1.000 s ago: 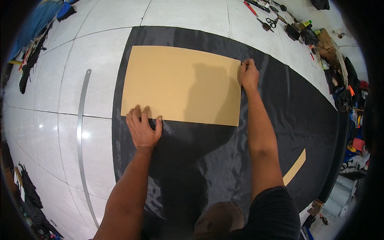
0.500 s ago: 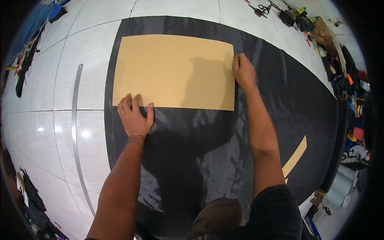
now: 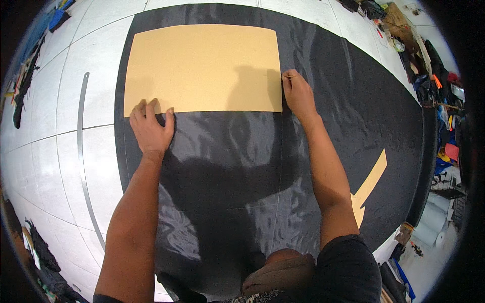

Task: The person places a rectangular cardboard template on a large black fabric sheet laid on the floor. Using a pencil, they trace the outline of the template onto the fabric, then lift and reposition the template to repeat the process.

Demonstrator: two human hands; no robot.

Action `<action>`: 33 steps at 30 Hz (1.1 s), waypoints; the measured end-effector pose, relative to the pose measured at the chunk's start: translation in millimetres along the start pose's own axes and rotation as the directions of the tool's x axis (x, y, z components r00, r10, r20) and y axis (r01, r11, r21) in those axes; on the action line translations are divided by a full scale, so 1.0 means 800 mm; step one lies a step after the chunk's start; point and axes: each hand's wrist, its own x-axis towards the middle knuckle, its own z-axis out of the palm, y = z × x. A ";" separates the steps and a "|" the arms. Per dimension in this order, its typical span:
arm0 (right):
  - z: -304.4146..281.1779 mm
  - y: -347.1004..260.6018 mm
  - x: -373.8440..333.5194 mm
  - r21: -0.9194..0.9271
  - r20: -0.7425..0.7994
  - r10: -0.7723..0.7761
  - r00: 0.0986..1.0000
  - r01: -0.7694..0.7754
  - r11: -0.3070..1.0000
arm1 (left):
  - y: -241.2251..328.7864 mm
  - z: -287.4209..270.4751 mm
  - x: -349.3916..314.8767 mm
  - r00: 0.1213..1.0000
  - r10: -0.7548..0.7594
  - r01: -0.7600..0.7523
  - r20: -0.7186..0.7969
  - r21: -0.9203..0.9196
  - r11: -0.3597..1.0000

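A large tan rectangular sheet lies flat on black, slightly shiny sheet material. My left hand rests at the sheet's near left corner, fingers spread and fingertips pressing on its near edge. Beside the right edge, about halfway along, is my right hand. Its thumb and fingers are pinched together around something thin that I cannot make out. Faint pale lines run across the black material on the near side of the tan sheet.
A long metal ruler lies on the white tiled floor to the left. Tan offcut strips lie by my right forearm. Along the far right are a roll of pale material and assorted clutter; more things line the left rim.
My right hand has slid toward me along the sheet's right edge, still pinched. My left hand keeps its place on the sheet. The whole view has shifted a little.
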 end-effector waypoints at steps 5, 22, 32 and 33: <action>-0.016 -0.017 -0.053 0.002 0.142 0.104 0.984 -0.105 0.994 | -0.003 -0.001 -0.002 1.000 0.009 -0.008 -0.029 0.012 1.000; -0.028 -0.016 -0.098 0.097 0.060 0.042 0.997 -0.048 0.994 | -0.004 0.004 0.000 1.000 -0.017 0.017 -0.002 0.045 0.999; -0.038 -0.031 -0.117 0.314 -0.007 0.217 0.976 -0.204 0.927 | -0.014 0.007 -0.002 1.000 0.002 -0.002 -0.021 0.022 1.000; -0.045 -0.034 -0.127 0.364 -0.032 0.248 0.968 -0.219 0.905 | -0.013 0.006 -0.001 1.000 0.004 -0.004 -0.025 0.010 1.000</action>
